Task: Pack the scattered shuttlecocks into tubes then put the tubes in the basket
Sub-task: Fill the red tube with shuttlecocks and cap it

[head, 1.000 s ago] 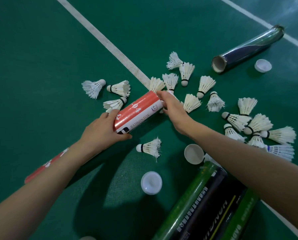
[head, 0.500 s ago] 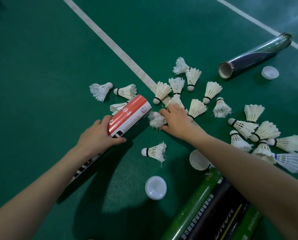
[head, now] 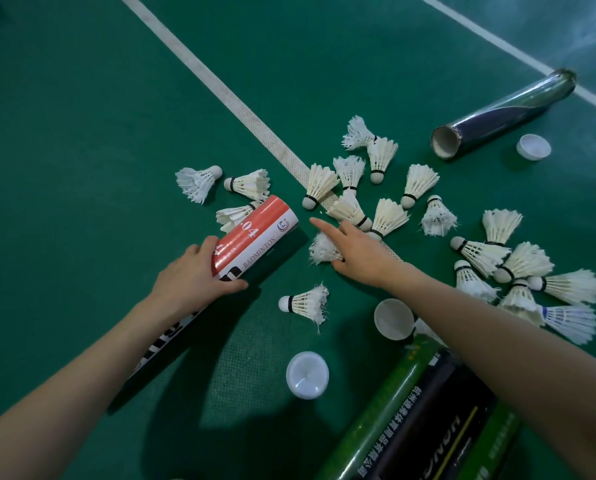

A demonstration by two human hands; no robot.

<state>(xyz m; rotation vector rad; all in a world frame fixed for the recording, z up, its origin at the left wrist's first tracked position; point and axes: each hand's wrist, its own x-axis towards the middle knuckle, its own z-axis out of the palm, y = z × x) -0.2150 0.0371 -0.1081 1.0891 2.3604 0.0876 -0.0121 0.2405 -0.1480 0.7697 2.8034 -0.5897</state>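
Observation:
My left hand (head: 192, 278) grips a red-and-white tube (head: 262, 233) that lies slanted on the green floor, its open end pointing up-right. Just right of that end, my right hand (head: 362, 254) holds a frayed white shuttlecock (head: 321, 249) under its fingers and thumb, with the index finger stretched towards the tube mouth. Several more shuttlecocks lie scattered: a group by the white line (head: 350, 174), a cluster at the right (head: 518, 265), three left of the tube (head: 248, 183), and a single one (head: 305, 303) below my hands. No basket is in view.
A silver-blue tube (head: 504, 116) lies open at the upper right with a white cap (head: 533, 147) beside it. Two more caps (head: 307, 375) (head: 393, 318) sit near me. A green tube (head: 386, 403) and a black tube (head: 438, 417) lie side by side at the bottom right.
My right hand left the tube's mouth, dropped onto a shuttlecock just right of it and took hold; its index finger now points out. The left hand pulled the tube slightly back.

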